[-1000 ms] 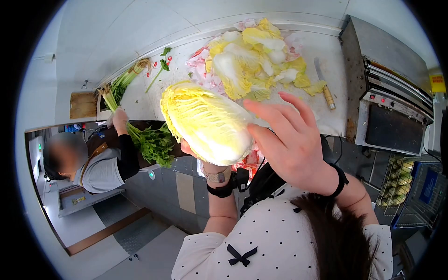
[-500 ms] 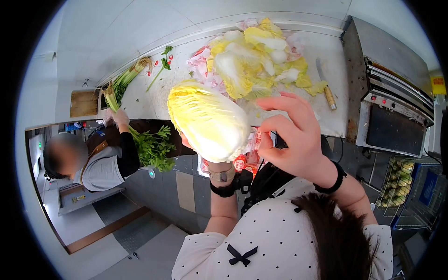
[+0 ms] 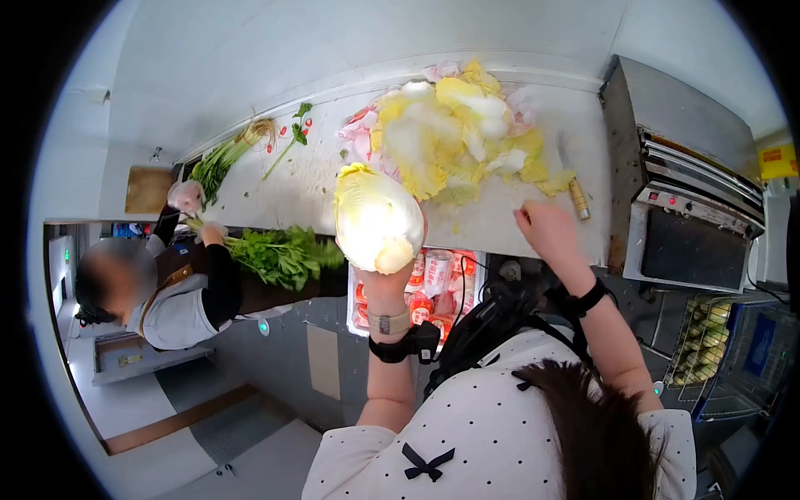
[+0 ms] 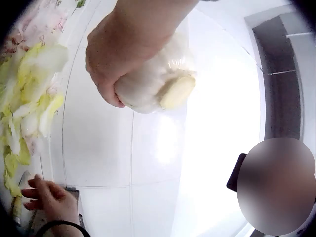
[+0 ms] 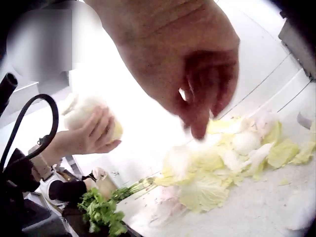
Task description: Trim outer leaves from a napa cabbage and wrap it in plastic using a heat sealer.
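Note:
My left hand (image 4: 123, 54) grips a trimmed napa cabbage (image 3: 375, 217) near the counter's front edge, fingers spread around its side. The pale cut stem end (image 4: 179, 93) faces outward in the left wrist view. In the head view the cabbage hides most of those fingers. Off to the right, my right hand (image 3: 553, 235) hovers over the counter with loosely bent fingers and holds nothing. Close beyond it lies a knife (image 3: 578, 200) with a light handle. Peeled cabbage leaves (image 3: 450, 125) form a heap on pink-and-white plastic behind the cabbage.
A white box (image 3: 358, 329) of red-and-white packages sits below the counter edge. At left another person with gloved hands holds leafy celery (image 3: 275, 254); more stalks (image 3: 229, 158) lie on the counter. A metal machine (image 3: 692, 175) stands right, above a cart (image 3: 733, 333) of cabbages.
My left hand has turned the cabbage, bringing its stem end toward the camera. My right hand has left the cabbage and moved right, toward the knife. The other person's hands have shifted on the celery.

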### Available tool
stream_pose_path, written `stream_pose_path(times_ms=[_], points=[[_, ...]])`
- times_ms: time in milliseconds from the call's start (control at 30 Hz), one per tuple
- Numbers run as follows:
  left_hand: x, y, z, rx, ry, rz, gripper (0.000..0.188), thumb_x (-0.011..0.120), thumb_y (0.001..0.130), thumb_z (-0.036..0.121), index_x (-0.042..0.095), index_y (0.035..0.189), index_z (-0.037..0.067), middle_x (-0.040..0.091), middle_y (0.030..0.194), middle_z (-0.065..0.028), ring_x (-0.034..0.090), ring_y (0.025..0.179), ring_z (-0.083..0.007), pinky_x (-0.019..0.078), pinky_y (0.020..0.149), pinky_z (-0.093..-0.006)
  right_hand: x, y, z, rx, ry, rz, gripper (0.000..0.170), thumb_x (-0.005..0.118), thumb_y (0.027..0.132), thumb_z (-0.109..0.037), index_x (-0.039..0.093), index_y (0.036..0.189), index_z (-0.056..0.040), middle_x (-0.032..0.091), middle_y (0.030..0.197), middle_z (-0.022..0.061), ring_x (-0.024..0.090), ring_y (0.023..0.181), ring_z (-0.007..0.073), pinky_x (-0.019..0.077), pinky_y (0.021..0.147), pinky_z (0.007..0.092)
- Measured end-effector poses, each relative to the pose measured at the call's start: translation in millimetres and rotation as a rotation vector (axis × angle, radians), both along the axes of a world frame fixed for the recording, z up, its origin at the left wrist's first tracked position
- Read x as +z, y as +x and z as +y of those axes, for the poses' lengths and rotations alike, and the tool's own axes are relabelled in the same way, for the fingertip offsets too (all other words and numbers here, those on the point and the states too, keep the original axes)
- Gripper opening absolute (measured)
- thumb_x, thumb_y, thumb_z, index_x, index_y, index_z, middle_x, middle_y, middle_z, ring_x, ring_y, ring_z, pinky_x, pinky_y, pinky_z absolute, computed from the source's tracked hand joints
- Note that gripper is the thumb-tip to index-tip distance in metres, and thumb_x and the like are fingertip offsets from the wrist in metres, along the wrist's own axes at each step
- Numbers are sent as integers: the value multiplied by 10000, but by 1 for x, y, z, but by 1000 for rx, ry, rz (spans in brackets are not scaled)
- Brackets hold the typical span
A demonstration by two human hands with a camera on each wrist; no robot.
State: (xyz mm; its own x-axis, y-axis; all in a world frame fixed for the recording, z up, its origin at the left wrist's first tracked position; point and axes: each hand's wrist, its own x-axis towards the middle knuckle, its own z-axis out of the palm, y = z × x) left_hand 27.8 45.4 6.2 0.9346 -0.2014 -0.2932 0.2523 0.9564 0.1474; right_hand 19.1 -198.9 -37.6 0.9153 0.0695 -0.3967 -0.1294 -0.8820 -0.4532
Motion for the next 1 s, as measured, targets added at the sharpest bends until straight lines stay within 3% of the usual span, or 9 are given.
stream_pose_path(times_ms=[67,133,300,400,467,633,733,933,1000], points=[[2,2,-3,-10,77,30,555,519,805,435,422,1262,135,453,1266,-83,394,1195,-283,340,975,-454,25,10,9,-62,104,136,544,513,759,-37,389,1287,-76,410,1249,208,446,1108,335,413,854,384],[3,5,-5,-27,149,13,542,491,819,444,427,1259,136,453,1272,-82,403,1193,-283,348,970,-463,25,-5,22,-6,407,-582,612,534,795,-77,296,1357,-135,340,1340,153,408,1162,349,389,898,378],[18,1,-35,-15,570,-99,539,345,903,456,346,1315,108,430,1296,-106,433,1176,-274,364,972,-436,65,0,44,-293,1525,122,743,584,774,-77,181,1396,-138,233,1405,164,297,1262,236,291,996,334],[7,-13,-49,47,854,-283,559,298,938,427,200,1376,93,324,1365,-108,354,1239,-253,302,1019,-397,53,-3,51,-66,1360,-128,838,700,711,-166,203,1381,-92,277,1370,139,294,1258,214,289,1003,328],[6,-23,-60,112,869,-310,554,350,944,357,140,1388,100,253,1398,-101,294,1275,-243,267,1038,-393,54,-10,45,-197,1480,-96,911,767,635,-211,237,1361,-62,352,1310,119,326,1229,199,281,1007,317],[33,-27,-62,-5,729,-366,729,115,887,600,96,1404,86,147,1448,-103,177,1326,-251,141,1077,-389,59,-19,30,-217,1433,-205,931,785,606,-215,256,1358,-70,389,1285,109,364,1201,195,283,1005,317],[31,-26,-60,46,697,-342,734,118,894,589,155,1387,46,264,1405,-137,258,1293,-249,163,1064,-381,69,-26,24,-217,1365,-303,975,803,574,-234,252,1362,-75,378,1298,101,383,1193,192,294,1002,324],[39,-13,-33,-146,1144,-613,693,237,906,542,239,1350,10,504,1161,-165,433,1167,-244,264,1001,-383,54,-41,4,-440,2120,313,618,505,861,-359,258,1372,-114,397,1332,85,411,1207,204,341,989,356],[41,-11,-40,-154,1239,-646,667,294,909,510,218,1357,22,495,1162,-170,447,1156,-250,299,980,-388,59,-46,-5,-473,2040,344,579,350,897,-488,291,1357,-142,396,1344,54,427,1202,214,387,953,386]])
